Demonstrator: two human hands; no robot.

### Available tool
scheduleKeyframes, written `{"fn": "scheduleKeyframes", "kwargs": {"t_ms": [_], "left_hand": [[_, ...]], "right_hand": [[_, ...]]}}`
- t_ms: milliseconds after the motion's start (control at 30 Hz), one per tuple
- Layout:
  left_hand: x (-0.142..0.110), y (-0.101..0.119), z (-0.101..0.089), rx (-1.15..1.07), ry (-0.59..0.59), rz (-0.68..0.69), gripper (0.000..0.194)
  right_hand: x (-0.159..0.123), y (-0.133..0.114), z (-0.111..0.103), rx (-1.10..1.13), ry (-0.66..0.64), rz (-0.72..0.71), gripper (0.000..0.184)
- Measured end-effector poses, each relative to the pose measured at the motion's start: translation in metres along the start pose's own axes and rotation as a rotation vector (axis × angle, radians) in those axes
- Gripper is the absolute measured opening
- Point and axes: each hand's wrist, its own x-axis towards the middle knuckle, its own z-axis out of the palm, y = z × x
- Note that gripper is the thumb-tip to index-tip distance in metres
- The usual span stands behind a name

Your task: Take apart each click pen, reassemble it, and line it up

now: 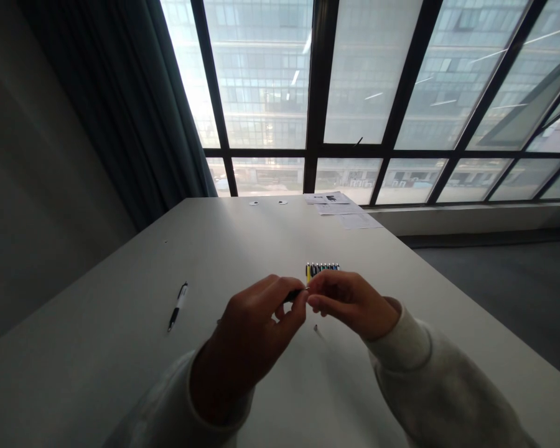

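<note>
Grips closed: left hand (pixel 247 345) and right hand (pixel 350 305) both pinch a small dark cylinder (pixel 293 296), any writing unreadable.

On the white table (pixel 98 323) we can see a black and white pen (pixel 178 306), a small row of yellow and blue items (pixel 322 270) and one tiny piece (pixel 316 330) near them. At the far end we find two small white discs (pixel 282 201) and some printed papers (pixel 340 208).

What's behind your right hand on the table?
A row of small blue-and-yellow items lies on the white table; the right hand covers the row's near edge, so that part can't be seen.
</note>
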Motion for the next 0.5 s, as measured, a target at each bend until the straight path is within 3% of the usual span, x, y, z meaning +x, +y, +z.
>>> {"fn": "scheduleKeyframes", "kwargs": {"t_ms": [133, 500], "left_hand": [[-0.001, 0.003, 0.005, -0.005, -0.013, 0.007, 0.009], [-0.007, -0.005, 0.005, 0.018, -0.055, 0.178, 0.017]], "right_hand": [[-0.013, -0.030, 0.004, 0.274, 0.051, -0.070, 0.022], [-0.014, -0.035, 0.008, 0.314, 0.053, 0.023, 0.020]]}}
